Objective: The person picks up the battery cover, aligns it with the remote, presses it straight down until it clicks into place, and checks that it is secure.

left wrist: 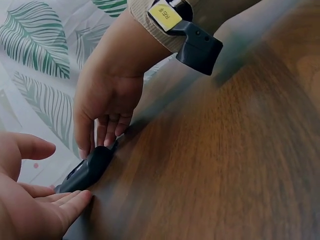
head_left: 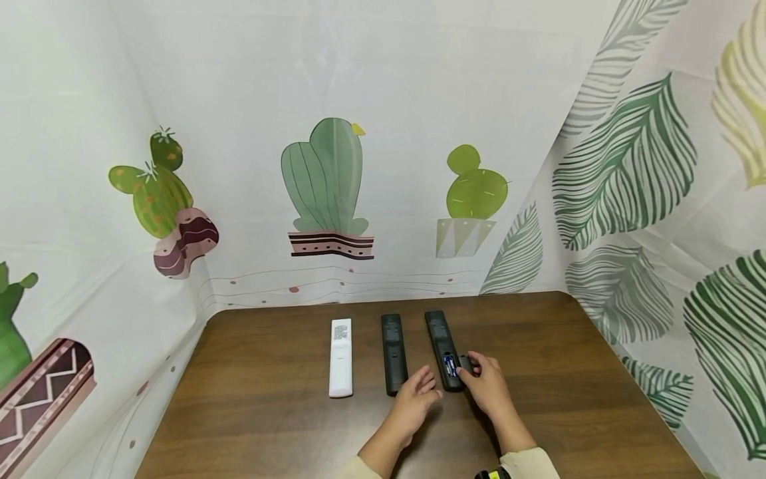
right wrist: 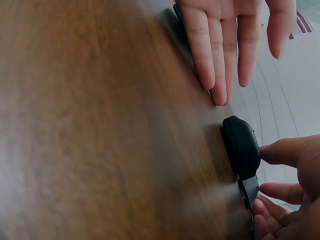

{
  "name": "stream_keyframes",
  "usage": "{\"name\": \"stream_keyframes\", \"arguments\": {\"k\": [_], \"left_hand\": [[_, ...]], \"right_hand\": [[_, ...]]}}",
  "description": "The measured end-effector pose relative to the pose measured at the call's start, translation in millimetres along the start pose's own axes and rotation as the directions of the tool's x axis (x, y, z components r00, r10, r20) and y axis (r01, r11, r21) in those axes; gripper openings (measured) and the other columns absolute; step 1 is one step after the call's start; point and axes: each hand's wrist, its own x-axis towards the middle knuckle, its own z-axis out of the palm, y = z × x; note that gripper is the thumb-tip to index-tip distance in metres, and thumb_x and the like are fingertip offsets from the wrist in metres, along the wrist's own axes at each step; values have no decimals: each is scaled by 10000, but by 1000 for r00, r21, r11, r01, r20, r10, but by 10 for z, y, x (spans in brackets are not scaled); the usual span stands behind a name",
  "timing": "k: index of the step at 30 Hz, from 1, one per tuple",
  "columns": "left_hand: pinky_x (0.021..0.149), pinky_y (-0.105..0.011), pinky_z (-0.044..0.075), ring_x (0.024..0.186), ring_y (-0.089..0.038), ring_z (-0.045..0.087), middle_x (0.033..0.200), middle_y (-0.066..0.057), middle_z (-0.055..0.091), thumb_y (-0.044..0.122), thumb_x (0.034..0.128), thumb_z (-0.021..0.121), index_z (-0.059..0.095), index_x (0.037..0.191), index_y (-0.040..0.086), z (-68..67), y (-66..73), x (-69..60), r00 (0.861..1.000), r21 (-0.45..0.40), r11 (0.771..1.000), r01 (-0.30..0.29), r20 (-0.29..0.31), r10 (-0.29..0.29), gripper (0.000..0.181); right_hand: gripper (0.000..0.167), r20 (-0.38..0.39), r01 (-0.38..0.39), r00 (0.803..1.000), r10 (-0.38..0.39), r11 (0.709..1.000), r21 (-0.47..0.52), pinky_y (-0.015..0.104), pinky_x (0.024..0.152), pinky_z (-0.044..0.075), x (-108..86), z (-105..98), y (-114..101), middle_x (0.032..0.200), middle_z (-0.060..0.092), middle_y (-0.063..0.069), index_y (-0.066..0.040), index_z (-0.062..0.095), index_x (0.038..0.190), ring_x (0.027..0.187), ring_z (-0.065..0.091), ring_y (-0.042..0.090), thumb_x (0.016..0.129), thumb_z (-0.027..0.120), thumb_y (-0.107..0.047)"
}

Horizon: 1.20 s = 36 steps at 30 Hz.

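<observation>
A black remote control [head_left: 441, 346] lies face down with its battery bay open, and blue batteries [head_left: 450, 366] show inside. Beside its right edge my right hand [head_left: 487, 386] holds a small black battery cover [head_left: 465, 362] between thumb and fingers, low at the table. The right wrist view shows the cover [right wrist: 249, 190] against the side of the remote [right wrist: 241, 147]. My left hand [head_left: 413, 406], fingers extended and holding nothing, hovers left of that remote, near the lower end of a second black remote [head_left: 393, 352].
A white remote [head_left: 341, 359] lies face down farther left, roughly in line with the two black ones. All rest on a brown wooden table [head_left: 269, 412]. Behind the table's back edge hangs a white cloth [head_left: 395, 80] printed with cacti and leaves.
</observation>
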Motion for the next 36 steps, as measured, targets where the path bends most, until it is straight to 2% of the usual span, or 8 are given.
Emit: {"name": "stream_keyframes", "arguments": {"k": [10,19,27,36], "left_hand": [[1172,-543,355,1435,-428,423,1551,-301,398,127,909,630,300,1537,-79,43,-24,30,999,-54,998,31,17,-30,738],[1165,-500,383,1438,-419,423,1549,-292,410,133,911,631,321,1528,-83,99,-38,41,1000,-56,998,28,14,-27,723],[1171,-499,379,1438,-398,430,1569,-276,391,138,892,641,293,1548,-60,145,-35,101,999,-83,996,39,-11,-40,769],[1163,-502,390,1413,-396,456,1537,-267,443,87,884,630,358,1507,-86,210,-42,108,998,-103,994,22,-63,-28,701]], "right_hand": [[507,-13,8,1000,-8,1000,-4,424,931,474,0,22,-6,1282,555,255,51,572,1353,1102,579,341,921,696,-184],[501,-6,-5,1000,5,1000,-7,423,930,469,2,47,10,1294,552,244,32,571,1366,1117,567,325,933,688,-191],[494,-8,6,1000,-6,1000,-9,452,935,473,0,32,13,1296,548,262,40,568,1365,1117,573,341,938,685,-177],[481,-24,-5,1000,6,1000,15,452,945,465,-9,31,21,1284,549,255,45,576,1357,1116,569,341,936,687,-160]]}}
